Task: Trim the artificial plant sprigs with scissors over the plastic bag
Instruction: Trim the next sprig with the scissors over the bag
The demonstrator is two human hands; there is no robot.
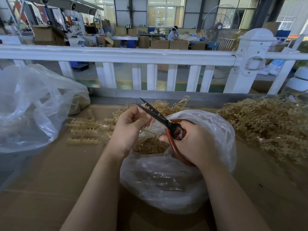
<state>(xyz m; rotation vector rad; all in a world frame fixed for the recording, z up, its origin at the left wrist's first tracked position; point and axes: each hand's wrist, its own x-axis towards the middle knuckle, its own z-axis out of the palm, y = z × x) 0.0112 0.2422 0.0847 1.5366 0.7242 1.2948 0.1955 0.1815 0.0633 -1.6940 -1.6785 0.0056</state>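
R hand [193, 142] grips scissors [160, 117]; L hand [131, 127] pinches sprig [146, 129].

There is a single view, taken from the person's head and looking forward and steeply down over both forearms onto the table [50, 189]. It sits close: the left hand [130, 129] and right hand [191, 144] fill the middle of the picture, and the forearms run out at the bottom edge. The lens is wide, so straight lines bend; the white railing [116, 54] along the table's far edge curves across the upper part. Beyond it, far off, the view takes in a workshop hall [166, 17] with windows. No second view shares this scene.
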